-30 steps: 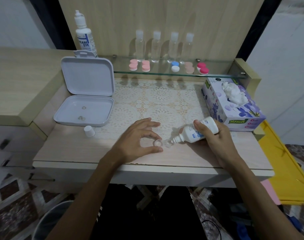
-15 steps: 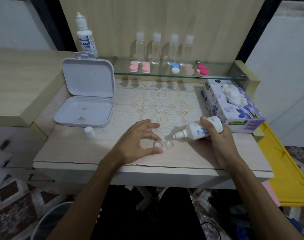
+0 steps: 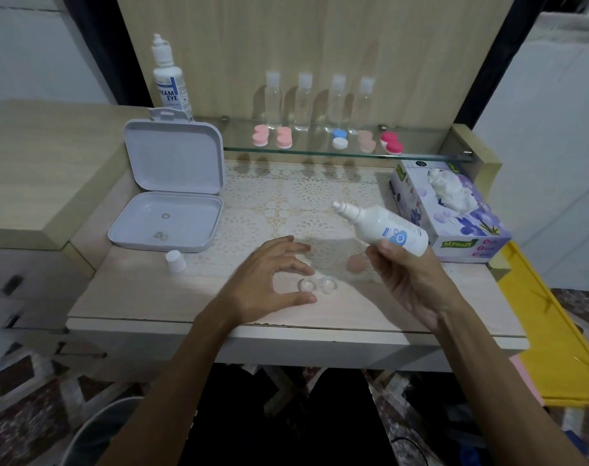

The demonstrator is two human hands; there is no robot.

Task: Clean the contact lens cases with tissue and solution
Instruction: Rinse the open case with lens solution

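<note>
Low in the centre of the frame the clear lens case (image 3: 317, 285) lies open on the table (image 3: 135, 290), its two round wells side by side; whether they hold liquid you cannot tell. Your left hand (image 3: 269, 280) curves round the case's left side with fingers spread and relaxed, thumb below it and forefinger above, and it is unclear whether either tip touches the case. Your right hand (image 3: 410, 280) grips the white solution bottle (image 3: 383, 228) at its base, held clear of the table up and to the right of the case, uncapped nozzle tilted toward the upper left. Its blue label is too blurred to read.

A small white cap (image 3: 176, 261) stands on the table left of centre. Just behind it a white hinged box (image 3: 172, 196) sits open, lid upright, with a few small rings in its tray. At right, a tissue box (image 3: 454, 216) printed with purple flowers reads "Mysoft", with a tissue bunched out of its top.

On the glass shelf (image 3: 420, 153) in the upper part of the frame five closed lens cases (image 3: 340, 138) stand in a row, pink, blue-and-white, beige and red. Behind them are four clear bottles (image 3: 320, 102) with white caps. At upper left a taller bottle (image 3: 169, 82) shows "REAM EYE".
</note>
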